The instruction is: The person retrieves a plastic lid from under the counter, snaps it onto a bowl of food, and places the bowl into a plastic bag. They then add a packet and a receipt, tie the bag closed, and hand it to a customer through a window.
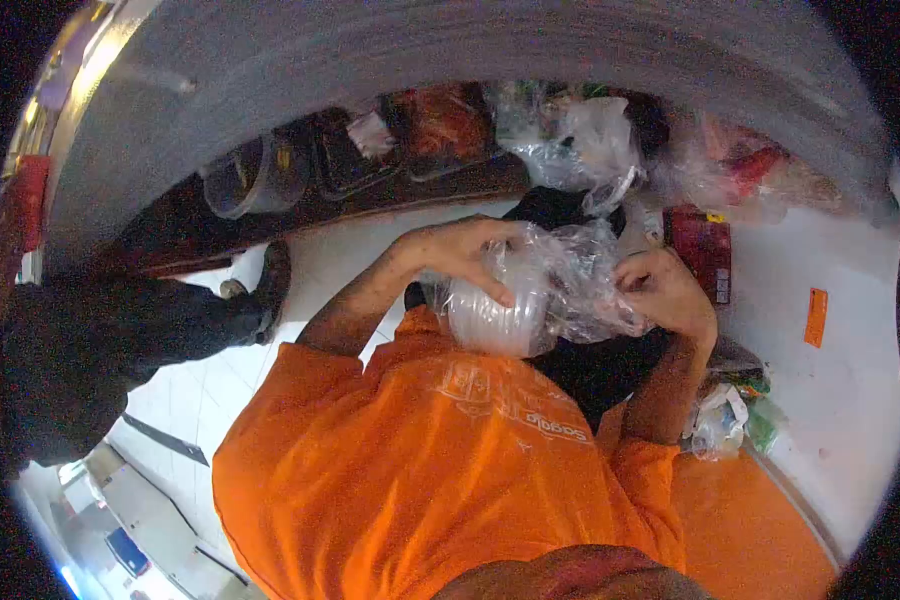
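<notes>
A stack of clear round plastic containers or lids sits in front of my chest, wrapped in a thin clear plastic bag. Around the stack's upper left side curls my left hand, its thumb and fingers pressed on the plastic. My right hand is closed on the crumpled loose end of the bag, to the right of the stack. Dark cloth over my lap shows below the bag.
A shelf ahead bears a clear tub, black trays and bagged goods. A dark red box stands at the right, by a white panel with an orange label. A person's dark-clothed leg is at left.
</notes>
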{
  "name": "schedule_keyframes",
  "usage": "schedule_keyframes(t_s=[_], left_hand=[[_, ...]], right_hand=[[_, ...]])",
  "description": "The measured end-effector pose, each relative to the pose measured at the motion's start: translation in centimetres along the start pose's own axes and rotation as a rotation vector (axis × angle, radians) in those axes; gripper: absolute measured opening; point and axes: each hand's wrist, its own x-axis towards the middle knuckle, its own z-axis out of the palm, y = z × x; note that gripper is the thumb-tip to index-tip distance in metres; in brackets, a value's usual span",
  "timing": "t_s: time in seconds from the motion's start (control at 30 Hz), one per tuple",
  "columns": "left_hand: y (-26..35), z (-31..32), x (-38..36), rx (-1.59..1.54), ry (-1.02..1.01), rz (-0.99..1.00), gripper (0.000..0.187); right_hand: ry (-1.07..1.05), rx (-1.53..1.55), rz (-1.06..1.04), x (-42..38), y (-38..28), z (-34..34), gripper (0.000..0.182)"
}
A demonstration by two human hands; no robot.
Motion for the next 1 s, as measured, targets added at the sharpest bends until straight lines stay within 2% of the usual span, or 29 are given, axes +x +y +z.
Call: schedule_keyframes(t_s=[0.1, 0.13, 0.23, 0.27, 0.37, 0.4, 0.5, 0.53, 0.63, 0.73, 0.77, 0.83, 0.9, 0.93, 1.0], left_hand=[[0.0, 1.0, 0.0, -0.043, -0.029, 0.047, 0.084], [-0.3, 0.8, 0.1, -0.042, -0.020, 0.081, 0.083], [-1.3, 1.0, 0.6, -0.114, -0.158, -0.008, 0.080], [-1.4, 0.8, 0.4, -0.061, -0.126, 0.038, 0.080], [0.1, 1.6, 0.2, -0.117, -0.094, 0.070, 0.069], [-0.9, 1.9, -0.1, -0.104, -0.060, 0.081, 0.072], [-2.1, 2.1, -0.8, -0.093, -0.040, 0.045, 0.083], [-1.7, 1.8, -0.6, -0.099, -0.074, 0.040, 0.084], [-1.2, 2.0, 0.2, -0.092, -0.120, 0.060, 0.083], [-2.4, 2.7, 0.8, -0.132, -0.112, 0.154, 0.083], [-2.7, 2.7, 0.8, -0.169, -0.114, 0.159, 0.084], [-2.7, 1.9, -0.6, -0.334, -0.158, 0.040, 0.086], [-3.4, 1.2, -1.9, -0.089, 0.077, 0.192, 0.088], [-3.4, 0.4, -2.8, -0.130, 0.172, 0.164, 0.092], [-3.9, -2.0, -4.3, -0.201, 0.340, 0.107, 0.101]], right_hand=[[-0.218, 0.388, -0.213, 1.1, 0.0, 1.5, 0.020], [-0.236, 0.282, -0.297, 1.8, 0.3, 2.1, 0.019], [0.066, -0.183, -0.240, 3.0, 0.5, 4.9, 0.019], [-0.026, -0.207, -0.178, 3.3, 0.3, 4.8, 0.020], [-0.034, -0.118, -0.306, 2.5, -0.1, 4.4, 0.020], [-0.095, -0.030, -0.356, 2.3, 0.0, 4.3, 0.024], [-0.039, -0.090, -0.314, 0.9, 1.1, 5.5, 0.028], [-0.044, -0.180, -0.300, 0.9, 0.6, 5.8, 0.031], [0.113, -0.638, -0.281, -0.2, -2.1, 6.8, 0.026], [0.155, -0.957, -0.356, -0.5, -0.6, 6.6, 0.019], [0.216, -0.780, -0.386, -1.0, -0.6, 5.6, 0.018], [0.311, -0.404, -0.412, -3.6, -1.4, 2.6, 0.018], [0.613, -0.254, -0.628, -6.4, -0.9, -0.6, 0.027], [0.842, -0.022, -0.470, -8.9, 4.3, -1.4, 0.034], [1.097, 0.379, -0.330, -12.3, 8.3, -1.0, 0.043]])
